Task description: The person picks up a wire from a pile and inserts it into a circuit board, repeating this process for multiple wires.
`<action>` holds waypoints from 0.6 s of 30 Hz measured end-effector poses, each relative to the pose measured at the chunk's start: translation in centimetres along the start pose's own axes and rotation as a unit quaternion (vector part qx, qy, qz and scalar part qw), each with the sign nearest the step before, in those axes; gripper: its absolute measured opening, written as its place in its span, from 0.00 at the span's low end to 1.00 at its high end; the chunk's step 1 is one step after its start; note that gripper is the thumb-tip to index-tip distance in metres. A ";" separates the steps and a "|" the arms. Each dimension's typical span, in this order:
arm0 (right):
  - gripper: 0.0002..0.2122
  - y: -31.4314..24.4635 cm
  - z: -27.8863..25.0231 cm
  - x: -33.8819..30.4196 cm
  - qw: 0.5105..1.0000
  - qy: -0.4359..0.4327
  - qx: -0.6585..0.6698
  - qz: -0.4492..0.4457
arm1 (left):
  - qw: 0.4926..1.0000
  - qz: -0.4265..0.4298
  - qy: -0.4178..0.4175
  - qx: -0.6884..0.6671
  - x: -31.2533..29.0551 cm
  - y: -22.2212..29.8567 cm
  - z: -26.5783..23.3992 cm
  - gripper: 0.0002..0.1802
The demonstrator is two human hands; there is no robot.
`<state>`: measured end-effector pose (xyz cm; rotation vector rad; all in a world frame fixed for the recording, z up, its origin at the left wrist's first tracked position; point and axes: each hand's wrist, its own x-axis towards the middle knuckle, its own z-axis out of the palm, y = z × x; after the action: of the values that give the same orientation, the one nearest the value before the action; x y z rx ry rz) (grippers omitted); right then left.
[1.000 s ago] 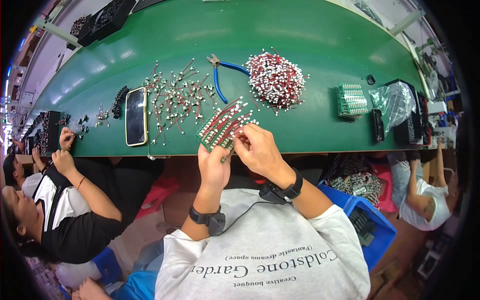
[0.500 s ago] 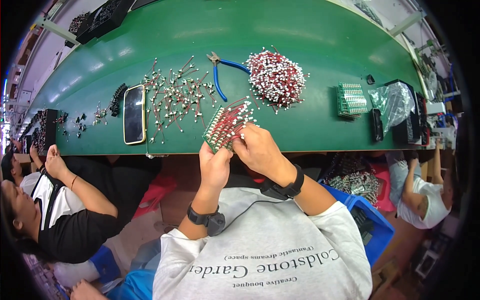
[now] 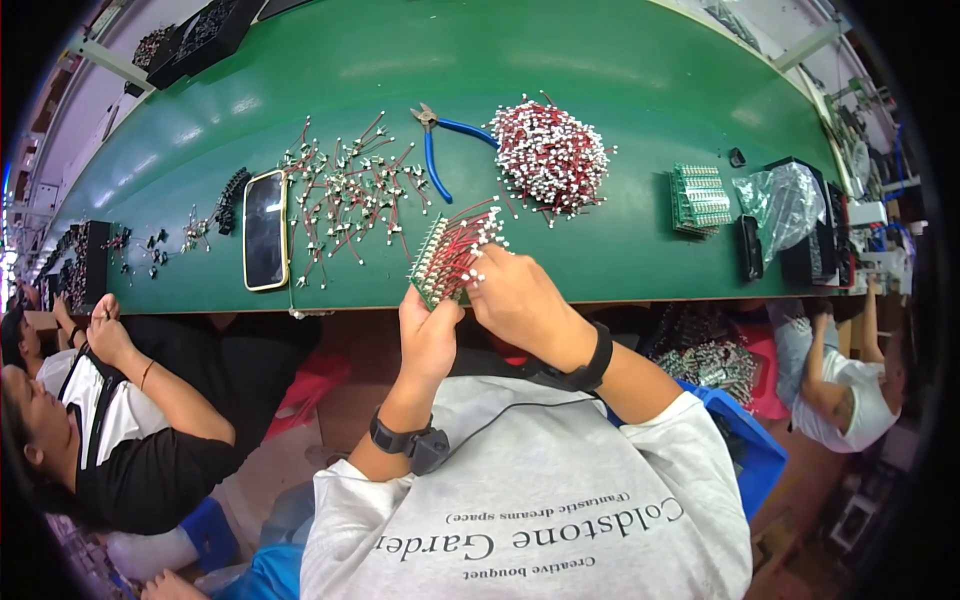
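My left hand point(image 3: 430, 338) grips the lower end of a green circuit board panel point(image 3: 428, 268) just above the table's near edge. Rows of red wires point(image 3: 462, 247) with white connectors stand out from the panel and lean right. Against the right side of these wires, my right hand point(image 3: 528, 305) is closed with thumb and finger pinched together; the wire or connector between them is too small to make out surely. Beyond the hands lie a heap of red wires with white connectors point(image 3: 552, 158) and blue-handled cutting pliers point(image 3: 430, 160).
Loose wired pieces point(image 3: 350, 195) are scattered left of the pliers, beside a phone point(image 3: 265, 232). Stacked green boards point(image 3: 700, 197) and a clear plastic bag point(image 3: 785, 205) sit to the right. A blue bin point(image 3: 755, 470) stands by my right side. Co-workers sit on both sides.
My right hand has shifted slightly and its wrist has turned a little at the wires. The panel has tilted slightly, with my left hand still holding it.
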<state>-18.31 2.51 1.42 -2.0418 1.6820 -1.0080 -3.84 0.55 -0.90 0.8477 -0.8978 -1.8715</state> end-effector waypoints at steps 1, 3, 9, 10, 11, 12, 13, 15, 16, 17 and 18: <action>0.06 -0.1 0.5 -0.4 1.000 0.008 -0.025 0.002 | 1.000 0.001 0.014 0.004 -0.1 0.2 0.3 0.24; 0.06 -0.4 0.8 -0.7 0.998 0.018 -0.051 0.007 | 1.000 0.001 0.025 0.007 -0.2 0.3 0.5 0.20; 0.06 0.0 1.0 -0.6 0.998 0.023 -0.064 0.017 | 0.999 -0.015 0.030 -0.010 -0.4 0.2 0.5 0.29; 0.06 0.3 1.0 -0.5 0.999 0.031 -0.040 0.014 | 0.999 -0.014 0.028 -0.010 -0.3 0.3 0.3 0.29; 0.05 0.6 0.9 -0.2 0.999 0.040 -0.016 0.010 | 1.000 -0.012 0.014 -0.009 -0.2 0.3 -0.1 0.29; 0.05 1.1 0.5 0.0 0.999 0.041 -0.017 0.010 | 1.000 -0.010 0.000 -0.008 -0.1 0.3 -0.2 0.29; 0.05 1.8 -0.3 0.3 0.998 0.052 0.032 0.003 | 1.000 -0.009 -0.001 -0.007 0.0 0.6 0.0 0.29; 0.06 3.2 -2.1 0.8 0.993 0.094 0.069 0.003 | 0.998 0.008 0.054 -0.040 0.1 1.7 0.5 0.30; 0.06 3.9 -3.0 1.1 0.996 0.086 0.008 0.016 | 0.997 0.015 0.063 -0.050 0.4 2.0 -0.1 0.30; 0.06 4.5 -3.7 1.4 0.995 0.078 -0.054 0.029 | 0.995 0.026 0.076 -0.054 0.6 2.3 -0.5 0.30; 0.06 5.2 -4.1 1.5 0.995 0.079 -0.054 0.028 | 0.995 0.030 0.081 -0.054 0.8 2.4 -1.0 0.31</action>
<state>-24.80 0.50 1.44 -2.0133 1.9011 -1.1089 -2.34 -1.26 0.43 0.8841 -0.7081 -1.7554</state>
